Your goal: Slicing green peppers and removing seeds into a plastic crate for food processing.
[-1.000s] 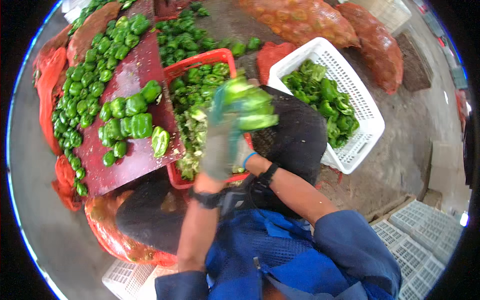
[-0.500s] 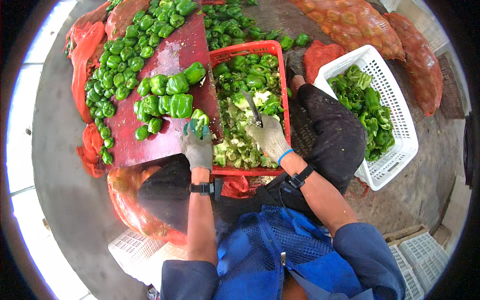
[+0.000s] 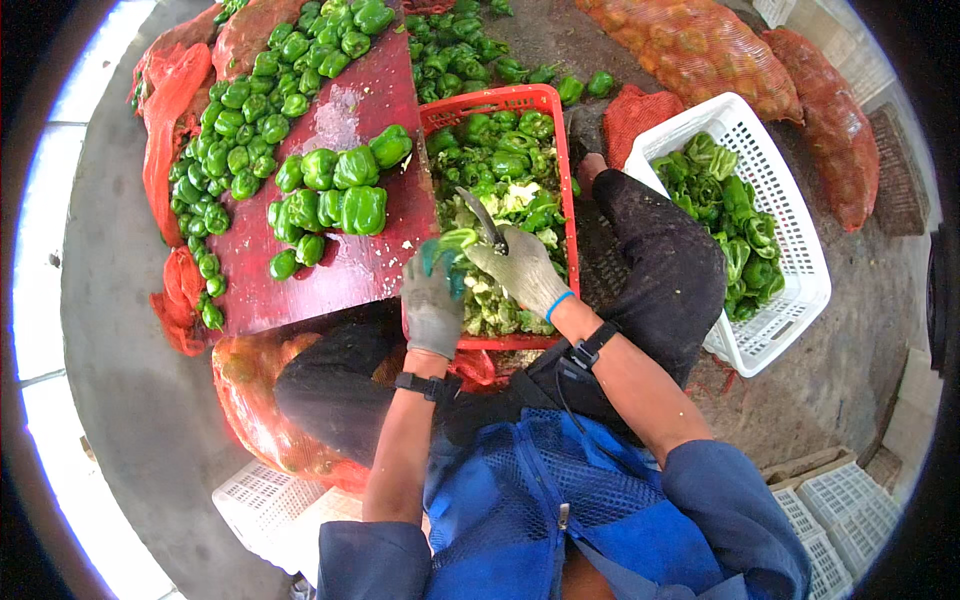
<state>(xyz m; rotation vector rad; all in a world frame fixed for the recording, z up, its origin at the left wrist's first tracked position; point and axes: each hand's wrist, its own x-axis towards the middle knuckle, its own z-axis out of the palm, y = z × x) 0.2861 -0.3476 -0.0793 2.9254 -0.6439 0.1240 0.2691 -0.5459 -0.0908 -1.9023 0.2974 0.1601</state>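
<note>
My left hand [image 3: 432, 305], in a grey glove with green fingertips, is closed around a green bell pepper [image 3: 459, 239]. Only a pale green part of the pepper shows past the fingers. Close beside it my right hand [image 3: 521, 267], in a light glove, grips a knife [image 3: 482, 214] with a dark curved blade pointing up and left. Both hands are over a red crate [image 3: 572, 215], which holds whole green peppers at the far end and pale cut scraps nearer me. Several green peppers [image 3: 362, 210] stand on the red board [image 3: 350, 262] to the left.
A white crate [image 3: 806, 230] of green peppers [image 3: 735, 200] stands on the right. Full mesh sacks [image 3: 690, 55] lie behind it. More peppers [image 3: 235, 140] line the board's far left side. A filled sack [image 3: 262, 400] and my bent legs [image 3: 655, 255] flank the red crate.
My left hand has carried the pepper from the board's edge rightward over the red crate, up against the knife. My right hand has shifted slightly left, still holding the knife.
</note>
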